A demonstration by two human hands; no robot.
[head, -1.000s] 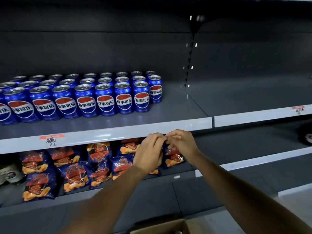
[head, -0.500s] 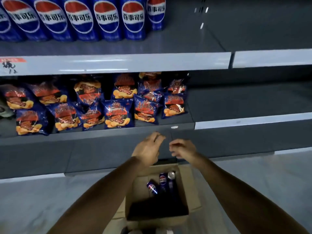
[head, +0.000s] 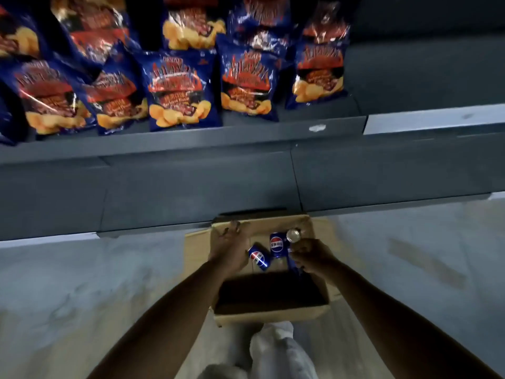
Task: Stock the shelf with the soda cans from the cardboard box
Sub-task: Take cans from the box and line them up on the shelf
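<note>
An open cardboard box (head: 270, 315) sits on the floor below me, against the shelf base. Inside it a blue soda can (head: 258, 259) lies tilted, a second blue can (head: 276, 243) stands beside it, and a third can (head: 293, 235) shows its silver top at the right. My left hand (head: 228, 248) reaches into the box's left side with fingers stretched out, just left of the tilted can. My right hand (head: 311, 257) has its fingers curled round the middle of the third can. The near part of the box interior is dark.
Several blue chip bags (head: 180, 88) fill the low shelf (head: 191, 138) above the box. The grey shelf base (head: 191, 192) runs behind the box. Pale floor (head: 95, 283) lies on both sides. My leg in light trousers (head: 276, 348) stands just before the box.
My view dropped from the can shelf to the floor box. Both hands came down from the shelf edge into the box, and the right hand closed on a can.
</note>
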